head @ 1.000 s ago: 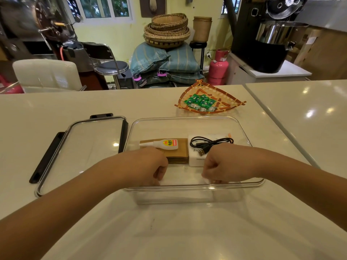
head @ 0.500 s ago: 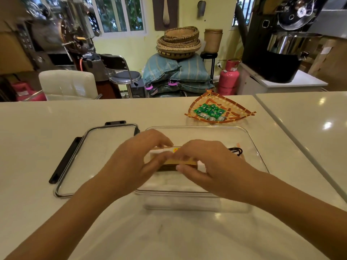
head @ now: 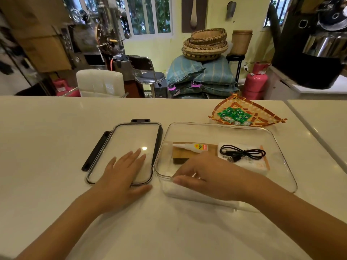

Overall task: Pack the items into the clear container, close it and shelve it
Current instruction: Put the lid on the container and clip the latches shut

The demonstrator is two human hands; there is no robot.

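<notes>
Our left hand (head: 123, 173) lies flat, fingers spread, on the lid (head: 127, 151), near its front edge; our right hand (head: 208, 174) pinches the clear container (head: 277, 147) at its front-left rim. That container sits mid-counter, lid just beside it. If we lift the lid one-handed by its edge, it may slip, or catch the glue bottle (head: 191, 146).
</notes>
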